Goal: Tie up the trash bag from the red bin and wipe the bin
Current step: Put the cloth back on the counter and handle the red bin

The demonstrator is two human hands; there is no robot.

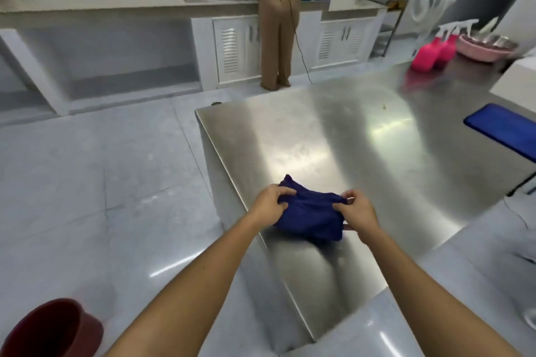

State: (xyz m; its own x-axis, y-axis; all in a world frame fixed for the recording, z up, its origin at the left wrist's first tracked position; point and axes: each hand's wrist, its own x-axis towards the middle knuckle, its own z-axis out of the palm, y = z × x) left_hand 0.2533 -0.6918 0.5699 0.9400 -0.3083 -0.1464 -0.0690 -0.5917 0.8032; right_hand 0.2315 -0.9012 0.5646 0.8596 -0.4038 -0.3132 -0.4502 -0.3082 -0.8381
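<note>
While the left hand (268, 203) and right hand (358, 210) pinched the blue cloth (310, 216), it lay bunched at the near corner of the steel table (348, 136).
Folding it to a flat, firm pad would likely wipe best; each hand curled fingers into an end, its long axis running side to side between them, the red bin (49, 330) well apart on the floor.

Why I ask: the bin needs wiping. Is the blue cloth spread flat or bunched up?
Bunched: the blue cloth lies crumpled on the steel table, left hand and right hand gripping its ends.
</note>
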